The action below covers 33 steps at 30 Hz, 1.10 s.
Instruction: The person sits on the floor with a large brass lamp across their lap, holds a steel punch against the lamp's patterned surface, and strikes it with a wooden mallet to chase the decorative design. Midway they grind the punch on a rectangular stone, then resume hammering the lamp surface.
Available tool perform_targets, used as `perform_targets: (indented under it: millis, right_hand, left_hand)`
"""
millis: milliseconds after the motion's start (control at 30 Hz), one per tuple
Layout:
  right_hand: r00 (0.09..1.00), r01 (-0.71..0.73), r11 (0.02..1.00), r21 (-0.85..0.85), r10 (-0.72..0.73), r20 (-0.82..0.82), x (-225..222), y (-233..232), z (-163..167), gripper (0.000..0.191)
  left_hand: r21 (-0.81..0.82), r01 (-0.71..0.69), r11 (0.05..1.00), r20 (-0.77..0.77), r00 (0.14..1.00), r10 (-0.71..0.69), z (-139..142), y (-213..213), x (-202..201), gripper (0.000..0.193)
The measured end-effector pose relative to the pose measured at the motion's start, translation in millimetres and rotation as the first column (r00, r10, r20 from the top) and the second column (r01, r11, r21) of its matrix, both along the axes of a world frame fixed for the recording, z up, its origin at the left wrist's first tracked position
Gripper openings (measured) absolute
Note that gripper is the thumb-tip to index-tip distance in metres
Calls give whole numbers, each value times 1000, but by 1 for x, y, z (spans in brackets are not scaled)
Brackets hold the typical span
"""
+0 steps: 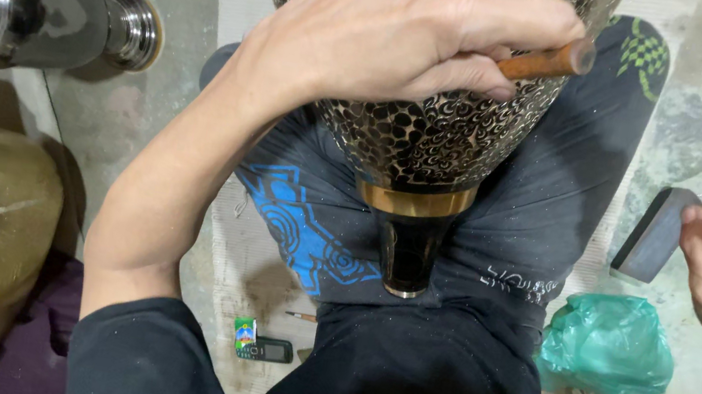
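Black vase (pixel 417 142) densely engraved with silver crescents, brass-banded neck.

1. The engraved metal vase (pixel 419 132) lies tipped across the person's lap, its wide body toward the top of the view and its narrow end pointing down toward the waist. Its dark surface is covered in small, silvery crescent and scroll cuts. A plain golden band rings it where the body narrows, and below that sits a glossy black neck.

2. The wooden-handled tool (pixel 546 63) is reddish-brown and round, and lies slanted against the vase's patterned side.

3. The dark block-headed hammer (pixel 657 233) is raised off the vase, well apart to the right.
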State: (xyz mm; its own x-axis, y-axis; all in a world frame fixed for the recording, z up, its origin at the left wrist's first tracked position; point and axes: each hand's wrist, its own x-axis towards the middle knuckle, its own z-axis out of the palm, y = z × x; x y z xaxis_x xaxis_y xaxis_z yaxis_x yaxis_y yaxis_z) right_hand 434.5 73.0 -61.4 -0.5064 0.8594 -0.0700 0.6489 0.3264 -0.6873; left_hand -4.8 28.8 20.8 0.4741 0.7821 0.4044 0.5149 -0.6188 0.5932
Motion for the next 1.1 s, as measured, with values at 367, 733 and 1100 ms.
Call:
perform_targets:
  millis: [367,733,1100]
  right_hand:
    - [995,98,995,32,-98,8,-31,1,29,35]
    - [970,230,964,-131,-238,-50,-38,-18,55,15]
    - [986,33,996,82,-46,161,-44,-31,60,30]
  left_hand:
    - [-40,14,999,0,1000,-14,-2,4,0,40]
    - [-33,8,999,-23,1000,-9,-4,4,-1,41]
    - [-208,7,978,-67,998,-21,4,7,-2,39]
